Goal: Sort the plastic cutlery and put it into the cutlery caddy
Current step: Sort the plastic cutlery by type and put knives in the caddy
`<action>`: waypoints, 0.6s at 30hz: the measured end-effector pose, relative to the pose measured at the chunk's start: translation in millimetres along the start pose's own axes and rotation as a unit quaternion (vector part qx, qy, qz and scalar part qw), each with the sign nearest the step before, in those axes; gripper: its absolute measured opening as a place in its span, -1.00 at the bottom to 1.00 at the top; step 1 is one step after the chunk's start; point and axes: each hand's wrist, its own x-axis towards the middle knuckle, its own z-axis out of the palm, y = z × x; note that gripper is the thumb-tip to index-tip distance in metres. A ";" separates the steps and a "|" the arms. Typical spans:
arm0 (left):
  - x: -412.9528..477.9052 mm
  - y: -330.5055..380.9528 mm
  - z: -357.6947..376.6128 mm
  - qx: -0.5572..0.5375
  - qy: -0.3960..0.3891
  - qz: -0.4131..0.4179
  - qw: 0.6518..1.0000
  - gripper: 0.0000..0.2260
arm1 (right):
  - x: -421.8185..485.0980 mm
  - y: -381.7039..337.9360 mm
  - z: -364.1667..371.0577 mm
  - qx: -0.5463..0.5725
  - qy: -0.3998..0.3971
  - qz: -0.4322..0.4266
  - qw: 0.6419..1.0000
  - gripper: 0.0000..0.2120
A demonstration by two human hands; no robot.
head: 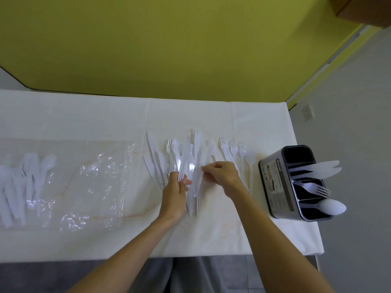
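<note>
A loose pile of white plastic cutlery (190, 151) lies mid-table, with knives (155, 160) at its left and forks (229, 148) at its right. My left hand (174, 194) grips a bunch of white knives by their handles. My right hand (222, 173) pinches one piece from that bunch (201, 174). The grey cutlery caddy (273, 182) stands at the right table edge; it holds knives (317, 168), a fork (315, 188) and a spoon (332, 206) in separate compartments.
A clear plastic bag (88, 182) lies flat at the left, with more white cutlery (23, 178) inside it. The white tablecloth (84, 117) ends just right of the caddy. A yellow wall rises behind the table.
</note>
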 end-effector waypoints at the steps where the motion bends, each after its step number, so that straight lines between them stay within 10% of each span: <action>1: -1.1 1.1 0.9 0.005 -0.016 0.005 1.000 -0.93 | -2.2 -2.5 -1.6 0.063 -0.041 0.000 0.997 -0.91; 6: -3.8 4.6 7.1 0.033 -0.046 0.007 0.998 -0.88 | -8.1 -4.0 1.3 0.119 -0.066 -0.022 0.990 -0.82; 12: -5.3 1.0 -2.8 0.018 0.008 -0.038 0.999 -0.74 | -7.5 19.5 13.2 -0.214 0.074 -0.042 0.973 -0.70; 18: -8.5 -3.7 -7.0 0.003 -0.013 -0.030 0.999 -0.69 | -7.5 15.1 13.8 -0.261 0.058 -0.032 0.963 -0.79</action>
